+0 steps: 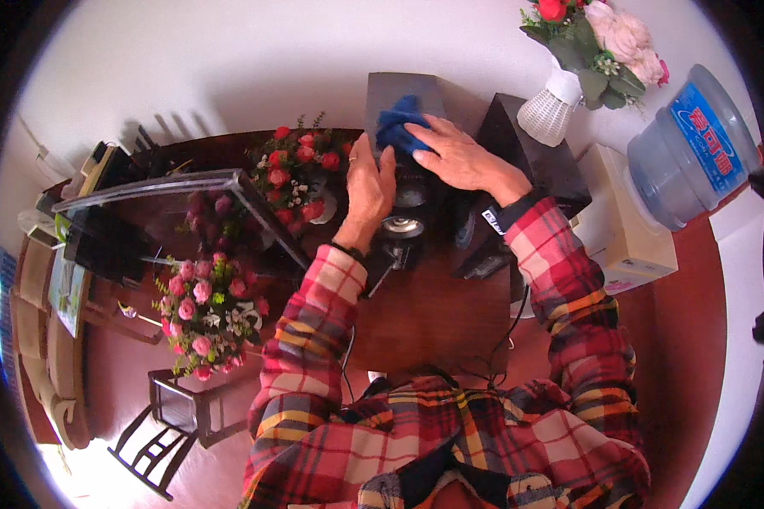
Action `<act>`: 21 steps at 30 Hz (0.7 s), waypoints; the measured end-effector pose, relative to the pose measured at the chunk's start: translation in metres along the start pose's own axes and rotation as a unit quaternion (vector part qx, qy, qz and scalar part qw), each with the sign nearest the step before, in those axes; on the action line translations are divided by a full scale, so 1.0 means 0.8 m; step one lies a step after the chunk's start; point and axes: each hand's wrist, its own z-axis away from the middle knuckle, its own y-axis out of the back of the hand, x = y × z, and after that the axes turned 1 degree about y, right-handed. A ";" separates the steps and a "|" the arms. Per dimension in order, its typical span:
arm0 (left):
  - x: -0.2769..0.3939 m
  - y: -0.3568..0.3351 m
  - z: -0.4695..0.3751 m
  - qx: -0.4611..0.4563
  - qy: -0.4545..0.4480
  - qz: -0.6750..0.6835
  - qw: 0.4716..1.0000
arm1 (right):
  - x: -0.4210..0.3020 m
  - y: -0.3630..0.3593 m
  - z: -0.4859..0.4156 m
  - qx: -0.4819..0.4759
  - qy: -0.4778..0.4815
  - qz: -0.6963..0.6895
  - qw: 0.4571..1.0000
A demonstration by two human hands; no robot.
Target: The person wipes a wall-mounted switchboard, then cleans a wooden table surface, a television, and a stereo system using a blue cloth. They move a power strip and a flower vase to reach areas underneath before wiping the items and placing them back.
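Note:
My right hand (461,156) presses a crumpled blue cloth (400,124) on the top of a black loudspeaker (407,83), fingers spread over the cloth. Against the same speaker's left front edge is my left hand (369,188), its thumb at the front and its fingers along the side. A round silvery driver (402,225) shows on the speaker's front, below my hands. The speaker stands on a dark reddish-brown wooden table (433,312). Just right of it is a second black loudspeaker (531,143), turned at an angle.
Red artificial flowers (302,156) stand left of the speaker, behind a flat screen (229,184). Pink flowers (202,291) are nearer me. On the right are a white wicker vase (547,111), a water bottle (687,153) and a pale box (630,248). Cables (512,324) hang near the table's front.

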 end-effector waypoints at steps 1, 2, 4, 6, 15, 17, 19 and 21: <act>-0.003 -0.001 -0.001 -0.001 0.003 -0.014 1.000 | 0.002 -0.011 -0.004 -0.039 -0.027 0.059 0.997; -0.004 -0.002 0.000 0.013 -0.003 -0.022 1.000 | 0.010 -0.014 -0.009 -0.047 -0.015 0.038 0.998; -0.005 -0.003 0.002 0.018 0.001 -0.032 0.999 | 0.027 -0.016 -0.022 -0.106 -0.034 0.013 0.994; -0.003 -0.004 0.005 0.003 0.024 -0.016 1.000 | 0.046 -0.021 -0.047 -0.149 -0.098 0.005 0.984; 0.005 -0.001 0.002 0.002 0.056 0.001 0.998 | 0.141 -0.032 -0.164 -0.276 -0.033 0.243 0.929; 0.006 -0.001 0.003 0.013 0.037 -0.013 0.999 | 0.139 -0.038 -0.188 -0.308 -0.037 0.252 0.916; 0.006 -0.002 0.003 0.012 0.041 -0.006 0.999 | 0.123 -0.055 -0.200 -0.271 0.031 0.262 0.926; 0.007 -0.002 0.005 -0.004 0.074 0.018 0.997 | 0.100 -0.070 -0.201 -0.207 -0.005 0.099 0.973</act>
